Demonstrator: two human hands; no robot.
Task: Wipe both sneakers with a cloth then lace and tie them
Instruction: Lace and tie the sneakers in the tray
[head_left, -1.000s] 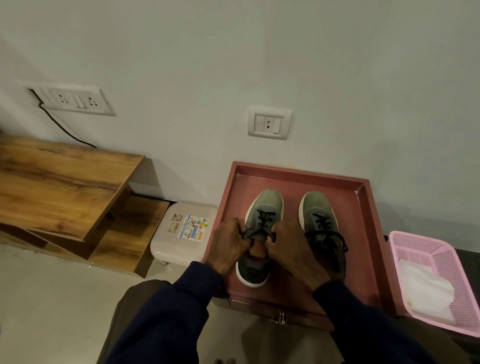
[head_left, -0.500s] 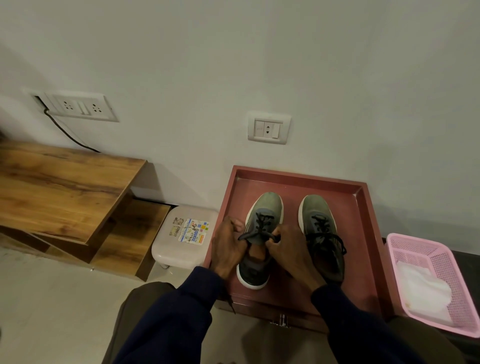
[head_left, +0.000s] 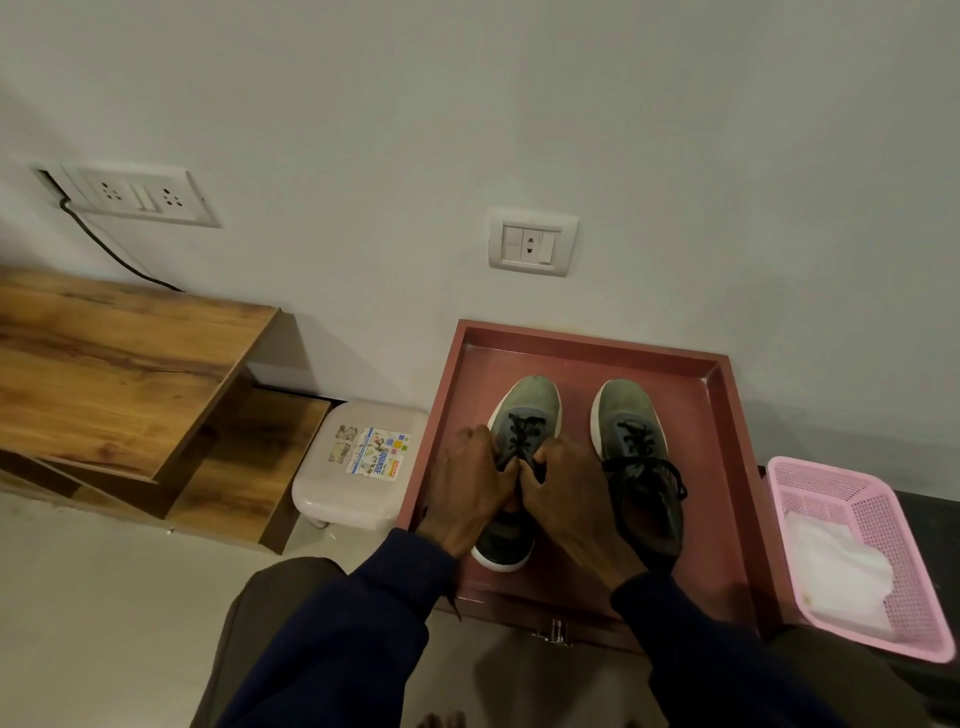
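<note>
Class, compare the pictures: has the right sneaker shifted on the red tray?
No. The right sneaker sits just as far from the far and right rims of the red tray.

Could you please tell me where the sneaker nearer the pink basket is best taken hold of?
Probably its heel collar, from above on the near side: the sneaker stands upright, heel toward the person, opening facing up, giving a rim to pinch. The right hand crowds its inner side.

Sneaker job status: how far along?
Done, apparently: the cloth lies in the basket, so wiping looks over; the right sneaker is laced, loops hanging at its side. In hand: left hand and right hand both pinch the laces of the left sneaker. Left: finishing that knot.
</note>
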